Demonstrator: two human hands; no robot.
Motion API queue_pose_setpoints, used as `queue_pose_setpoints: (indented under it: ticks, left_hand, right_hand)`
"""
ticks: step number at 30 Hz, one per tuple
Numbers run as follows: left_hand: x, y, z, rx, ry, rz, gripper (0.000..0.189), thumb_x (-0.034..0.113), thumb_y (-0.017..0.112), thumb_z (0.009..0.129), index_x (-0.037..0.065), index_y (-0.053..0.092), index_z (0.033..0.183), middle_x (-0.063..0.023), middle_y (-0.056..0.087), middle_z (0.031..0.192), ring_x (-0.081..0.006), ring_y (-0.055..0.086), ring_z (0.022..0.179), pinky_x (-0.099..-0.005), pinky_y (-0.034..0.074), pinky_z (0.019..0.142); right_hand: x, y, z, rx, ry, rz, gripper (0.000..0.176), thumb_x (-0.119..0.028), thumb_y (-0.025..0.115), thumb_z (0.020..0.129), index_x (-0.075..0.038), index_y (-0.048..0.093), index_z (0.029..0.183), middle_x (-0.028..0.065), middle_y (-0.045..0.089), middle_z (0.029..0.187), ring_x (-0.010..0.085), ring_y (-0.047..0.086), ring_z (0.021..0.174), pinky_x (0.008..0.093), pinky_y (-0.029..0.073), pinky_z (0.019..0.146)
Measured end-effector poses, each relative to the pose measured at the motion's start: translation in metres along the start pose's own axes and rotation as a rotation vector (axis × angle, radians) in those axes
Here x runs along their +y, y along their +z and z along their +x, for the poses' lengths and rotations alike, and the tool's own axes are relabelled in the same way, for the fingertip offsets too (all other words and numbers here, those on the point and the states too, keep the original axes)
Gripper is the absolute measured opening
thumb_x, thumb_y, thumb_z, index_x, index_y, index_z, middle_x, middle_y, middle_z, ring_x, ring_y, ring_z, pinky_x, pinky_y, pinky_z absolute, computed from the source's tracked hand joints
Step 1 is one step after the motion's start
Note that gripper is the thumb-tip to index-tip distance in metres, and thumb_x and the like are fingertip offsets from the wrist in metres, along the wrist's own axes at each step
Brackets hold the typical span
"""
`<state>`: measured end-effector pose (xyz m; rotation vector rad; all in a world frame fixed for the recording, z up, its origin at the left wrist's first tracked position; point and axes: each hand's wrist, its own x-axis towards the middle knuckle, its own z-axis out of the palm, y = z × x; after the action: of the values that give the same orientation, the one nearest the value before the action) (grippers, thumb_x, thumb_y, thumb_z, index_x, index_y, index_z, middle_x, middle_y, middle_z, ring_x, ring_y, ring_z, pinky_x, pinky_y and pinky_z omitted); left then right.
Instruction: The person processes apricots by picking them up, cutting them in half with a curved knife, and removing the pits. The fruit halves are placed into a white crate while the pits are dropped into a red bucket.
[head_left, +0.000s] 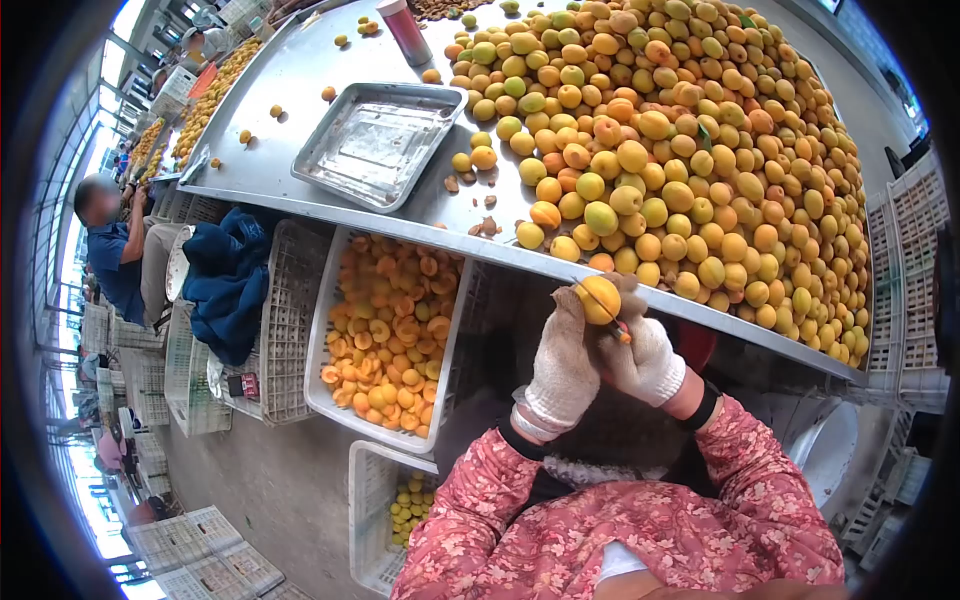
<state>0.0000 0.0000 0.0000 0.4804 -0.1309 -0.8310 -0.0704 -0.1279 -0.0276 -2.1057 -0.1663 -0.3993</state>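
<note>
Before you is a metal table (262,172); a broad heap of yellow-orange fruit (700,150), some of it greenish, spreads over its right side; to the left of that you have a rectangular metal tray (370,145), lying near the front edge; a reddish cup (404,32) stands just beyond it; small brown pieces (489,226) lie between tray and heap; loose fruits (276,111) dot the bare metal on your left.

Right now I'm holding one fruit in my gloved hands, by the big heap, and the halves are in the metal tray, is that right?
Not quite. The halves are in the white crate, not the metal tray, as the head view shows. The rest, the held fruit by the heap, is right.
</note>
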Motion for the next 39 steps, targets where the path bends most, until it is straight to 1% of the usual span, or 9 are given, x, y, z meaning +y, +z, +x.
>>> queue_pose_setpoints:
  ticks: [5,9,13,18,21,23,25,27,39]
  left_hand:
    - [0.006,0.012,0.01,0.079,0.328,0.481,0.061,0.048,0.047,0.101,-0.001,0.044,0.137,-0.0163,0.059,0.126,-0.0242,0.054,0.121,-0.037,0.039,0.106]
    - [0.01,0.009,0.003,0.083,0.2,0.538,0.067,0.056,0.042,0.1,0.0,0.046,0.135,-0.0184,0.059,0.126,-0.0254,0.056,0.117,-0.0374,0.042,0.104]
    - [0.003,0.013,0.003,0.177,0.002,0.039,0.079,0.068,0.038,0.094,0.0,0.048,0.133,-0.0183,0.06,0.124,-0.0262,0.058,0.112,-0.0376,0.045,0.1]
    - [0.01,0.003,0.003,0.208,0.3,0.838,0.074,0.065,0.038,0.096,-0.001,0.053,0.127,-0.0142,0.063,0.118,-0.0249,0.059,0.108,-0.0362,0.045,0.098]
    - [0.009,0.001,0.003,0.123,0.132,0.538,0.074,0.066,0.04,0.095,-0.001,0.057,0.121,-0.014,0.064,0.114,-0.0245,0.059,0.106,-0.0363,0.045,0.098]
    - [-0.002,0.01,0.002,0.159,0.106,0.332,0.074,0.068,0.041,0.094,-0.001,0.059,0.114,-0.0155,0.064,0.112,-0.0244,0.059,0.104,-0.0366,0.045,0.098]
    - [-0.004,0.012,0.002,0.19,0.076,0.14,0.061,0.053,0.038,0.103,-0.002,0.055,0.123,-0.013,0.066,0.112,-0.0188,0.061,0.102,-0.032,0.046,0.094]
    - [-0.006,0.0,0.004,0.145,0.068,0.171,0.063,0.054,0.037,0.102,-0.002,0.054,0.125,-0.0135,0.065,0.114,-0.0196,0.06,0.105,-0.0325,0.045,0.097]
    - [0.006,-0.008,0.01,0.035,0.101,0.09,0.043,0.018,0.056,0.1,0.003,0.041,0.138,-0.0108,0.056,0.128,-0.0219,0.056,0.117,-0.0359,0.044,0.103]
  right_hand:
    - [-0.02,-0.015,0.017,-0.045,0.251,0.065,0.017,-0.012,0.062,0.09,-0.002,0.054,0.102,0.0204,0.061,0.071,0.0421,0.063,0.068,0.0432,0.049,0.057]
    - [-0.019,-0.009,0.015,-0.012,0.23,0.095,0.019,-0.011,0.062,0.09,-0.002,0.054,0.105,0.0196,0.062,0.074,0.0409,0.064,0.07,0.0413,0.05,0.059]
    - [-0.018,-0.003,0.01,0.071,0.139,0.058,0.02,-0.011,0.061,0.091,-0.001,0.055,0.108,0.0177,0.065,0.079,0.0383,0.067,0.074,0.0381,0.052,0.063]
    - [-0.037,-0.018,0.018,-0.149,0.448,0.16,0.019,-0.012,0.06,0.093,-0.001,0.055,0.108,0.0168,0.063,0.076,0.038,0.067,0.076,0.0365,0.051,0.065]
    - [-0.036,-0.014,0.016,-0.1,0.343,0.17,0.018,-0.007,0.051,0.094,0.001,0.054,0.11,0.0113,0.064,0.084,0.0212,0.062,0.07,0.033,0.047,0.064]
    - [-0.02,0.003,0.006,-0.042,0.315,0.165,0.022,-0.007,0.051,0.094,0.002,0.053,0.115,0.0117,0.065,0.086,0.0223,0.064,0.073,0.0329,0.049,0.066]
    - [-0.017,0.005,0.007,0.015,0.281,0.155,0.027,-0.008,0.05,0.094,0.002,0.053,0.12,0.0121,0.066,0.088,0.0235,0.065,0.075,0.0329,0.05,0.068]
    - [-0.02,0.002,0.013,0.04,0.283,0.157,0.025,-0.013,0.059,0.094,0.0,0.053,0.115,0.0203,0.064,0.08,0.0417,0.066,0.079,0.039,0.052,0.065]
    - [-0.011,-0.022,0.022,-0.095,0.227,0.149,0.036,-0.011,0.058,0.094,-0.001,0.049,0.128,0.0181,0.065,0.087,0.0372,0.066,0.083,0.0379,0.051,0.072]
